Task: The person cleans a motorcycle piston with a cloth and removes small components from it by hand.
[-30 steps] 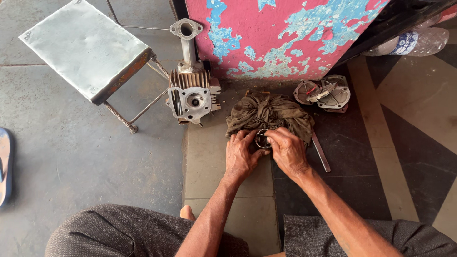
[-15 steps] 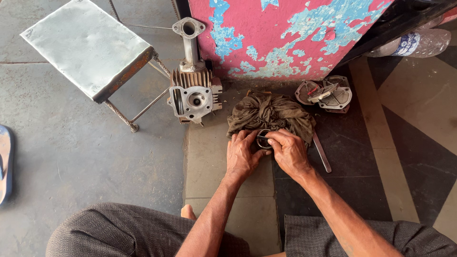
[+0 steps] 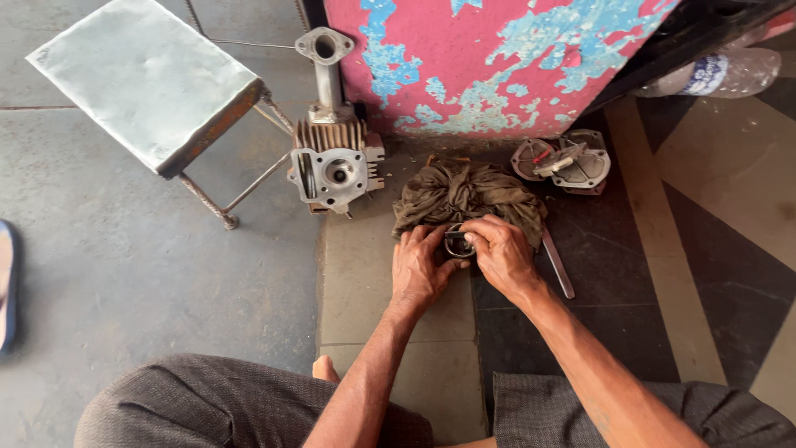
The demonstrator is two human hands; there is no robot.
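A wall [image 3: 497,66] of pink paint flaking to blue stands at the back, with the tiled floor [image 3: 373,274] running out from its foot. A metal stool [image 3: 141,79] sits off to the left on the grey concrete. Against the wall rests a finned engine cylinder head [image 3: 332,162] with its intake pipe pointing up, and well to the right lies a round metal cover [image 3: 564,162]. Between them a crumpled olive rag [image 3: 464,191] is spread on the floor. At its near edge the left hand [image 3: 419,270] and right hand [image 3: 502,253] are drawn close together, fingers clamped on a small metal ring [image 3: 457,241] held just above the rag. A thin flat metal bar [image 3: 557,264] lies beside the right hand.
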